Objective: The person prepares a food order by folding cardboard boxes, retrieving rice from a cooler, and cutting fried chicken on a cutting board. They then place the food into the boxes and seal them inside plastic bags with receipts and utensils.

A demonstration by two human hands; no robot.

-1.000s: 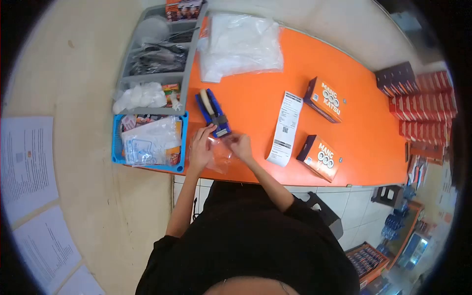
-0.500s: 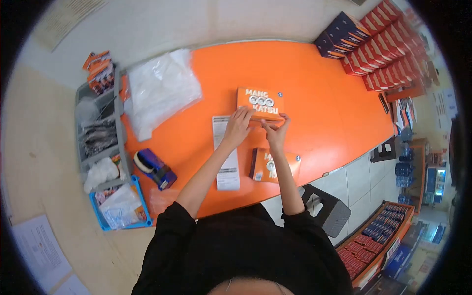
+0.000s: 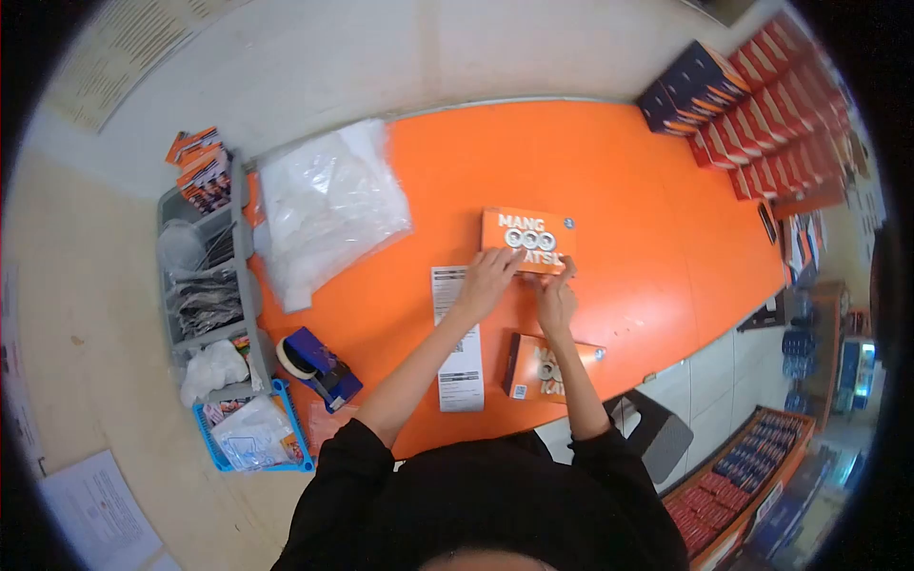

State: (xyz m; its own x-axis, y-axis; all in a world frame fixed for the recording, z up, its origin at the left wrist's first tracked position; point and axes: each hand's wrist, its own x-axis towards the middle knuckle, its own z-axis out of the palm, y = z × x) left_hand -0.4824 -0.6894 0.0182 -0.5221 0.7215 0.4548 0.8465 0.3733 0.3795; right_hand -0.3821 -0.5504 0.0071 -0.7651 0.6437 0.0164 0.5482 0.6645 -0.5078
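An orange carton printed "MANG KATSU" (image 3: pixel 514 222) lies on the orange table, its near edge towards me. My left hand (image 3: pixel 487 282) is closed on the near left part of it, fingers over the printed top. With my right hand (image 3: pixel 557 300) I grip the near right corner, thumb and fingertips at the front edge. What the fingertips do under that edge is hidden. A second orange carton (image 3: pixel 531 371) lies below my right forearm, partly covered by it. Beside my left forearm a long printed paper slip (image 3: pixel 462 381) is flat on the table.
At left are clear plastic bags (image 3: pixel 333 205), a blue tape dispenser (image 3: pixel 319 369), a grey divided organizer (image 3: pixel 249 300) and a blue basket (image 3: pixel 309 452). Stacked red boxes (image 3: pixel 762 128) and dark boxes (image 3: pixel 690 88) stand at the back right. A dark stool (image 3: pixel 662 438) is beyond the near edge.
The whole view has shifted, so the table sits lower and further right. My right hand's fingers have drawn in closer under the carton's near edge; my left hand stays on its top.
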